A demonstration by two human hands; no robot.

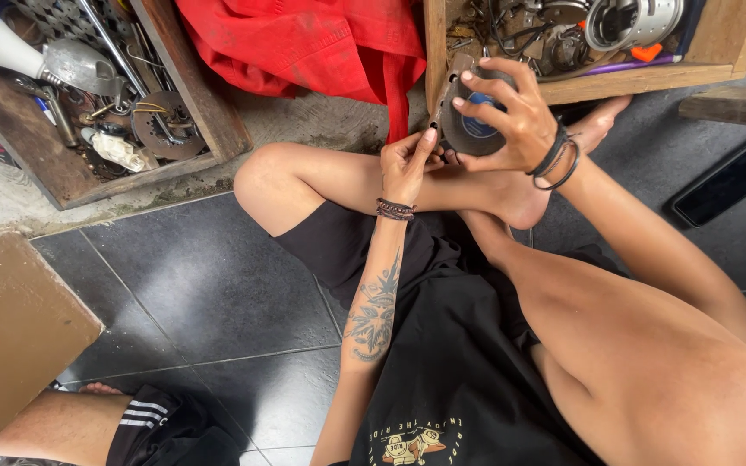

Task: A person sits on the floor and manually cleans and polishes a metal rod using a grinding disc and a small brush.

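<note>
Head view looked down on a person seated cross-legged on a dark grey tiled floor. At the lower left of the frame stood a brown cardboard box, and below it, at the bottom edge, lay another person's bare leg in black shorts with white stripes. In the upper left sat a shallow wooden tray full of metal scraps, with a white light bulb on a silver base lying across it. A crumpled red cloth lay at the top centre.

Just right of centre, the left hand, with a braided band at the wrist and a tattoo along the forearm, had its grip pressed together, pinching the lower end of a thin metal rod-like tool between thumb and fingers. The tool's upper end met the top edge of a round dark grey metal disc with a blue centre label. The right hand, wearing black wristbands, had its grip spread and curled over the disc, holding it just above the crossed ankle.

Behind the hands, at the upper right, a second wooden box held tangled metal parts and a shiny cylindrical piece. At the far right a black smartphone lay flat on the floor.
</note>
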